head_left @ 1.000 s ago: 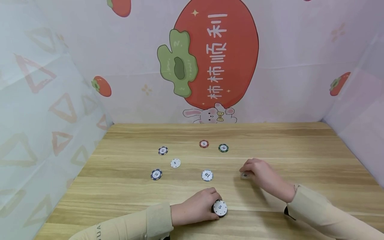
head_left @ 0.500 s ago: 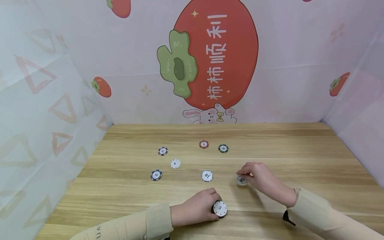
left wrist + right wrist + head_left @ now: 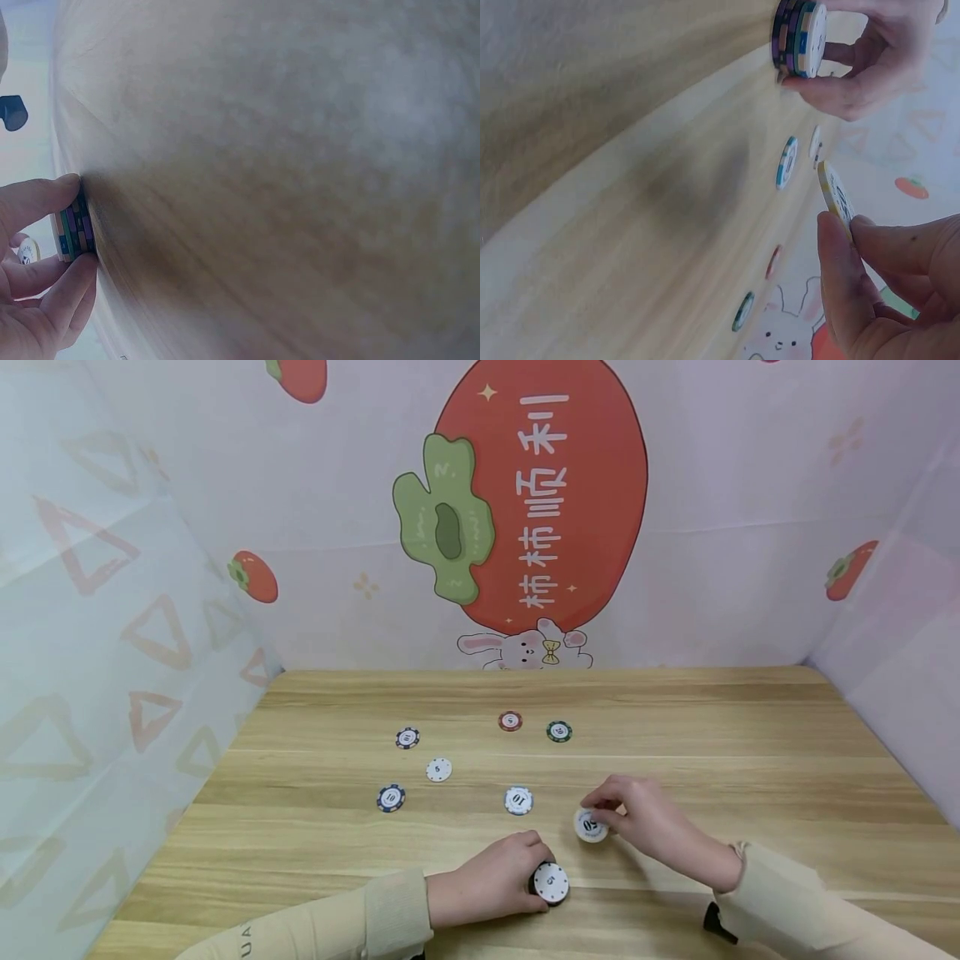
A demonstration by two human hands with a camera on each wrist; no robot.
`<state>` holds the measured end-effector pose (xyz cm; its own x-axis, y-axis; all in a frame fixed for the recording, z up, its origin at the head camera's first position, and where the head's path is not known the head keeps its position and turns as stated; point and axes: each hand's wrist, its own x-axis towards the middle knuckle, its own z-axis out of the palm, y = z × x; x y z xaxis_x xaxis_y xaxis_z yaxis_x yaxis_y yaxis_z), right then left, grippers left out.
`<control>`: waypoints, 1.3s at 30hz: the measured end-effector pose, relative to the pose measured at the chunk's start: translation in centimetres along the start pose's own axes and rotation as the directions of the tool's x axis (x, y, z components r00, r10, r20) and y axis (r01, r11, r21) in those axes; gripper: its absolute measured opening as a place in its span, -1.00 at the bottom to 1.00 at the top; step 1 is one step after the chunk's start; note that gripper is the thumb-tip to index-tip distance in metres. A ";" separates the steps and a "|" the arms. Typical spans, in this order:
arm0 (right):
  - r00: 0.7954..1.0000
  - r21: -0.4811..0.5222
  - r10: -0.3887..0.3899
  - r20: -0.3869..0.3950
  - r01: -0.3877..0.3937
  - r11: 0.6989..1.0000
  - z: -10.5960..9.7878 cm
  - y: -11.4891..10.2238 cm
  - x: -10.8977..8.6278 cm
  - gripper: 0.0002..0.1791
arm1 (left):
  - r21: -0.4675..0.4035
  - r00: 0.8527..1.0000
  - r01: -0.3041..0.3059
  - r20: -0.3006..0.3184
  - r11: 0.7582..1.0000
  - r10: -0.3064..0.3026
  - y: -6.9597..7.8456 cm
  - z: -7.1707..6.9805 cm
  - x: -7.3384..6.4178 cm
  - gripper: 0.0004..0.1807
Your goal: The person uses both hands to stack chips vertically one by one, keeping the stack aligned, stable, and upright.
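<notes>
My left hand (image 3: 491, 878) grips a short stack of poker chips (image 3: 551, 883) near the front of the table, thumb and fingers on opposite sides. A white chip marked 5 tops the stack; in the left wrist view the stack's edges (image 3: 75, 229) show several colours. Between thumb and fingertips, my right hand (image 3: 645, 814) pinches a single white poker chip (image 3: 590, 827) marked 50, with a yellowish edge (image 3: 834, 193). That chip is tilted and raised off the wood, just right of and beyond the stack.
Loose chips lie flat on the wooden table (image 3: 750, 735): a light-blue-edged chip (image 3: 518, 800), a white one (image 3: 438, 769), two dark blue ones (image 3: 391, 797), a red one (image 3: 510, 721) and a green one (image 3: 558, 732). Printed cloth walls (image 3: 750, 568) enclose the table's back and sides.
My right hand has lifted the 50 chip and carried it left and toward me, closer to the stack. My left hand has stayed in place around the stack.
</notes>
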<state>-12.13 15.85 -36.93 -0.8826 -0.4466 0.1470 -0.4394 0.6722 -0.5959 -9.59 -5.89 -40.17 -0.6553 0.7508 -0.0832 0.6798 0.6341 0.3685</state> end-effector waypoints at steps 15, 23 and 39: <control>0.986 0.303 0.072 0.152 -0.116 0.946 1.6 0.2 -0.6 -0.87 | -0.009 1.000 -0.001 -0.013 1.000 0.001 0.1 0.0 0.0 -0.61; 0.971 0.412 0.089 0.222 -0.176 0.894 2.5 0.0 -0.9 -0.90 | -0.005 0.999 -0.023 -0.027 1.000 0.023 0.0 0.1 0.0 -0.59; 0.952 0.431 0.119 0.282 -0.236 0.871 3.7 -0.2 -1.1 -0.89 | 0.017 0.999 -0.030 -0.030 0.999 0.031 0.1 0.0 -0.1 -0.60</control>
<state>-10.42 14.03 -39.95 -0.8454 -0.5117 -0.1531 -0.1025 0.4367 -0.8937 -9.46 -5.94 -40.14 -0.6437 0.7640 -0.0437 0.7047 0.6141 0.3554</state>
